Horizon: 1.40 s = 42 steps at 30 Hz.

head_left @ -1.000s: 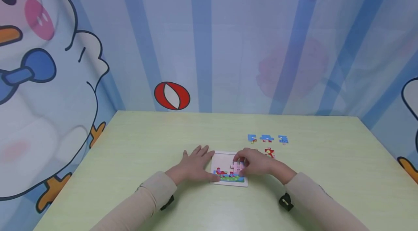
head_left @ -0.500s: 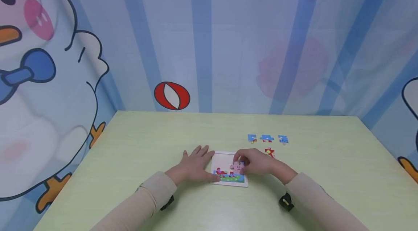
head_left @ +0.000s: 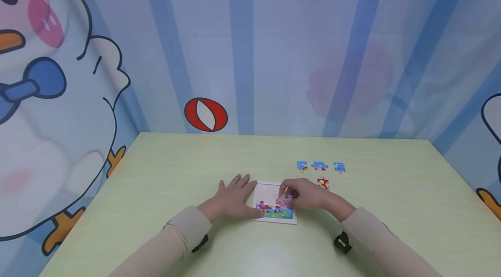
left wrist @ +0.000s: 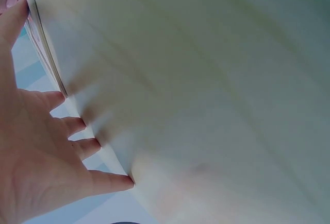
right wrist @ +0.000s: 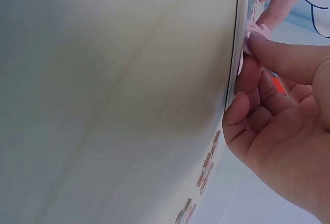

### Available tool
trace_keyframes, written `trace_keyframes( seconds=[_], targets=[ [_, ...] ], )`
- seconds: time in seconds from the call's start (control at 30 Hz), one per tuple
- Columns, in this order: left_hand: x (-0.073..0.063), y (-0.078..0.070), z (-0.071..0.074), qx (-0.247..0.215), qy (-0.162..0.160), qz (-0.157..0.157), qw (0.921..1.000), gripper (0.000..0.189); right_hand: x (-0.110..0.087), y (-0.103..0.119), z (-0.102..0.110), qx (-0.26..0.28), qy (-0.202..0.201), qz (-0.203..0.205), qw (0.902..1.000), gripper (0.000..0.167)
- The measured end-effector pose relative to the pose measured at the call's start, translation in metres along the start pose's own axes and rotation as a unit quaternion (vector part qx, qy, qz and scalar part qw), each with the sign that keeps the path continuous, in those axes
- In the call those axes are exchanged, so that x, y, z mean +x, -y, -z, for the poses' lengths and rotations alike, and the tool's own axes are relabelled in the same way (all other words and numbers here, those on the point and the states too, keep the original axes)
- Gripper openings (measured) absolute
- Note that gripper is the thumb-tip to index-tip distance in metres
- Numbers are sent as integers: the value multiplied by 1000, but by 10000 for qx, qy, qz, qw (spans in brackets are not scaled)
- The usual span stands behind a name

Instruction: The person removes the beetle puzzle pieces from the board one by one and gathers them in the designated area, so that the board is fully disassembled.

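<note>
In the head view, a white square puzzle tray (head_left: 267, 189) lies on the table with a joined row of colourful jigsaw pieces (head_left: 278, 213) along its near side. My left hand (head_left: 235, 198) is spread at the tray's left edge, thumb at the near left corner; the left wrist view shows its straight fingers (left wrist: 111, 182) touching the tabletop. Over the tray's right half, my right hand (head_left: 307, 194) pinches a pink jigsaw piece (head_left: 283, 201) just above the joined row. In the right wrist view, the thumb (right wrist: 289, 59) and forefinger hold this pink piece (right wrist: 260, 30) at the tray.
Behind the tray to the right lie blue jigsaw pieces (head_left: 319, 165) in a row. A red jigsaw piece (head_left: 323, 182) lies nearer, partly behind my right hand. The pale table (head_left: 176, 159) ends at a striped cloth backdrop (head_left: 274, 72).
The pink jigsaw piece shifts and tilts slightly in my right fingers, staying over the same part of the tray. My left hand keeps its place.
</note>
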<state>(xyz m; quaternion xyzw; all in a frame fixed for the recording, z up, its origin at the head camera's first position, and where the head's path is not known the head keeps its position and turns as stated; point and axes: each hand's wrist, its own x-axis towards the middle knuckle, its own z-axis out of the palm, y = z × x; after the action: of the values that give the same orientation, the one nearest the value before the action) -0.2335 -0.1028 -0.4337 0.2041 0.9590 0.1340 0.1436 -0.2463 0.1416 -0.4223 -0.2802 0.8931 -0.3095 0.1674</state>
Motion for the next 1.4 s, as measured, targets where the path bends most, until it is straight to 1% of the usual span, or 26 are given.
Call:
trace_keyframes(
  seconds=[0.37, 1.07, 1.4],
  targets=[
    [-1, -1, 1, -46, -1, -15, 10000, 93, 0, -1, -1, 6, 4, 64, 10000, 19],
    [-1, 0, 2, -50, 23, -11, 10000, 93, 0, 1, 1, -180, 138, 161, 9996, 19],
    [-2, -1, 3, -28, 63, -19, 10000, 93, -1, 1, 1, -131, 188, 171, 9996, 20]
  ],
)
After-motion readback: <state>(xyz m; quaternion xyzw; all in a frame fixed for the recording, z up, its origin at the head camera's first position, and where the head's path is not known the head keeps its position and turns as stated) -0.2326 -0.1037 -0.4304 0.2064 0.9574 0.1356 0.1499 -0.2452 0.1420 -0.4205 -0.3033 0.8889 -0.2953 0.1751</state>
